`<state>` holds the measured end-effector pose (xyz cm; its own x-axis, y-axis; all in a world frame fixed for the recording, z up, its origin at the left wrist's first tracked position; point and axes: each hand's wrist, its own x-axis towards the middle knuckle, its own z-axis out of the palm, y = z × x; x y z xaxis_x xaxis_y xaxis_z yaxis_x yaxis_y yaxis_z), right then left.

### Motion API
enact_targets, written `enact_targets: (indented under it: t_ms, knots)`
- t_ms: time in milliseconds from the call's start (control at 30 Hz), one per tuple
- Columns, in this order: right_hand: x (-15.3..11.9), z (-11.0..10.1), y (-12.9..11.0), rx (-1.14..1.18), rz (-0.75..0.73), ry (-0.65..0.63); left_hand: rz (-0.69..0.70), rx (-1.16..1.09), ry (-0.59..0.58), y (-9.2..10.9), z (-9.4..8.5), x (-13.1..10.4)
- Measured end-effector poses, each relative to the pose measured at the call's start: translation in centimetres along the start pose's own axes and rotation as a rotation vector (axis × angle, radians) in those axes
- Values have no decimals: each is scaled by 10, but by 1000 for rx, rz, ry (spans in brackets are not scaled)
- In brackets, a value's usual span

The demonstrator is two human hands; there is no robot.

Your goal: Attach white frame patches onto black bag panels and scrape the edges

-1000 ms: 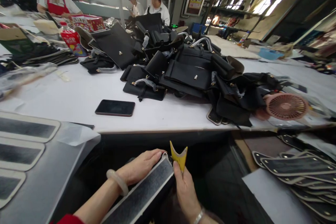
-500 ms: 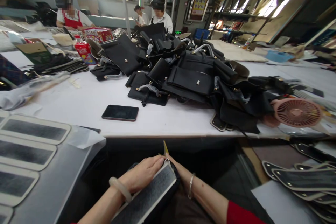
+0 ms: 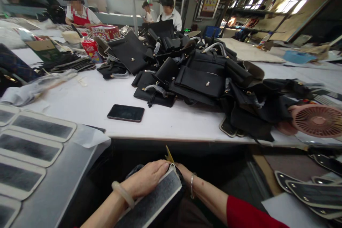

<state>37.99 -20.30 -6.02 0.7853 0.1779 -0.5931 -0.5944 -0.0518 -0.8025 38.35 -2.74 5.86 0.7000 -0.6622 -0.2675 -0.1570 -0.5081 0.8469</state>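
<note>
A mottled dark-grey rectangular panel with pale edging (image 3: 157, 199) lies just right of the left hand (image 3: 148, 179), whose fingers lie together along its edge. The right hand (image 3: 183, 172) is partly hidden near the far end; neither grip can be determined. A pointed yellow piece (image 3: 169, 155) projects just beyond both hands. Farther out lie smooth black bags (image 3: 196, 79).
</note>
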Motion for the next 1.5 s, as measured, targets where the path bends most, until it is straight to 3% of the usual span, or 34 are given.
enact_targets:
  t_ms: [100, 167, 233, 300, 367, 433, 600, 667, 800, 933, 1133, 1500]
  knots:
    - [-27, -43, -18, -139, -98, 52, 1, -42, 28, -4, -1, 0]
    - [-53, -76, -38, -218, -129, -11, -15, -59, 28, -6, -2, -1]
    - [-77, -102, -62, -309, -41, -294, -38, -82, 23, -8, -3, -2]
    - [-92, -114, -87, -363, 53, -516, -66, -121, 43, -9, -4, -3]
    - [-92, -112, -108, -530, 92, -614, -108, -203, 61, -9, -3, -4]
    - [-80, -99, -123, -747, 21, -603, -144, -289, 68, -9, -1, -4]
    - [-43, -65, -147, -995, -357, -352, -149, -316, 98, -9, 4, -4]
    - [-35, -58, -154, -1203, -551, -274, -141, -295, 144, -8, 4, -5]
    - [-25, -49, -159, -1741, -975, -315, -161, -212, 195, -5, 3, -7]
    - [-15, -39, -161, -1835, -1153, -381, -106, -129, 165, 1, 0, -7]
    - [-13, -33, -162, -1912, -1143, -408, -88, -78, 155, 7, -3, -8]
    - [-38, -24, -151, -1932, -918, -324, -45, 80, 160, 3, 5, -10]
